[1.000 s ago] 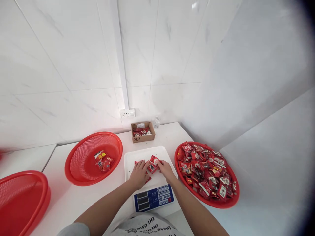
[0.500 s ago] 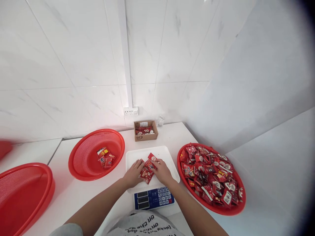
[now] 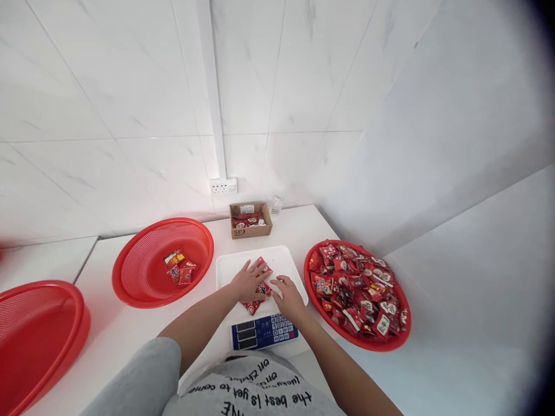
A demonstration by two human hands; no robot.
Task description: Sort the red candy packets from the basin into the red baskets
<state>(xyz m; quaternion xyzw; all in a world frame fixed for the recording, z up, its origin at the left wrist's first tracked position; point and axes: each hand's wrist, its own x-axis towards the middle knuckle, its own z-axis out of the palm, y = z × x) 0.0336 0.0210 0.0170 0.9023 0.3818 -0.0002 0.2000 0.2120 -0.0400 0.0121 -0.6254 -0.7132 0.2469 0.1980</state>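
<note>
Several red snack packets (image 3: 251,307) lie on the white weighing pan (image 3: 229,263) of a scale. My left hand (image 3: 250,281) rests over them with its fingers spread, covering part of the packets. Just to the right, my right hand (image 3: 288,297) has its thumb and forefinger apart, the thumb close to the edge of a packet; whether it touches cannot be made out. The scale's blue panel (image 3: 264,331), with displays and a keypad, sits in front of the pan.
On the right stands a red basket (image 3: 309,277) heaped with red packets. A red basket (image 3: 125,271) to the left holds several packets, and another red basket (image 3: 80,323) is at the far left. Behind the scale are a small cardboard box (image 3: 251,231) with packets and a clear container (image 3: 276,203).
My left hand has moved right across the packets and its fingers have spread. My right hand has drawn off the packets to the right. The whole view has shifted slightly.
</note>
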